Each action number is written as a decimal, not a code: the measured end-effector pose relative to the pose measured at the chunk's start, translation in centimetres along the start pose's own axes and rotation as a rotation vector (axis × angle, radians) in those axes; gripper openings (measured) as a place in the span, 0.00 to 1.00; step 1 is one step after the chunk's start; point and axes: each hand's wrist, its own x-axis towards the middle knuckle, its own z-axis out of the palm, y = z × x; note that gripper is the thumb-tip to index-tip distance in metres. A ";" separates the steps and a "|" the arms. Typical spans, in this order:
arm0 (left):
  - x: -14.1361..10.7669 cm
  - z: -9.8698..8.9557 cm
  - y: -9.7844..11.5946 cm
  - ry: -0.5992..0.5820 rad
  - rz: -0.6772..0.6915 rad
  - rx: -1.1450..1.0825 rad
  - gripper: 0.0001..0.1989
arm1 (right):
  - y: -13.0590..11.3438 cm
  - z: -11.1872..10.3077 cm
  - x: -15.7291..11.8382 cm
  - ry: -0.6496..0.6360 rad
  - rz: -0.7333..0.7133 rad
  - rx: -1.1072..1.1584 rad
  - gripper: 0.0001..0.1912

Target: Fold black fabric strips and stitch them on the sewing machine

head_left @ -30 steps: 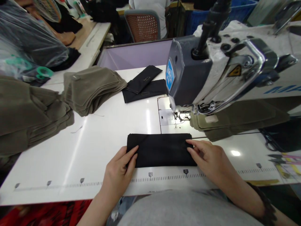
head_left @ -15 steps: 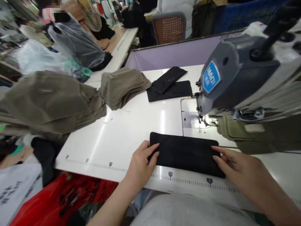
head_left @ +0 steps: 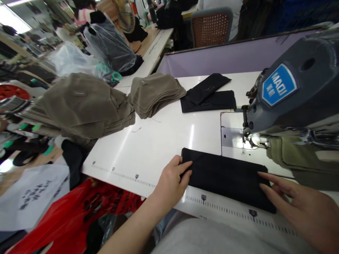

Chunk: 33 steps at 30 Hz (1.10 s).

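Observation:
A folded black fabric piece (head_left: 225, 178) lies flat on the white sewing table, near its front edge. My left hand (head_left: 173, 180) grips its left end, thumb and forefinger on top and the other fingers curled at the edge. At the opposite end, my right hand (head_left: 293, 201) holds the fabric between thumb and forefinger. Behind the piece stands a sewing machine (head_left: 299, 91) with its needle area lit. Two more black fabric pieces (head_left: 209, 100), each with a stitched slot outline, overlap left of the machine head.
Stacks of grey-brown fabric panels (head_left: 87, 113) (head_left: 156, 91) rest on the table's left side. Olive fabric (head_left: 288, 153) lies under the machine arm. A ruler strip (head_left: 227, 208) runs along the front edge. A red bag (head_left: 87, 208) hangs below left; a chair (head_left: 212, 28) stands beyond the purple panel (head_left: 209, 61).
The camera view has swung, shifting the scene to the right in the picture. Both hands keep their places at the ends of the black fabric piece, which lies almost as before.

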 end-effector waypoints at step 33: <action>2.0 4.6 3.6 -0.079 0.500 0.694 0.26 | -4.1 4.0 -1.1 0.106 -0.564 -0.412 0.25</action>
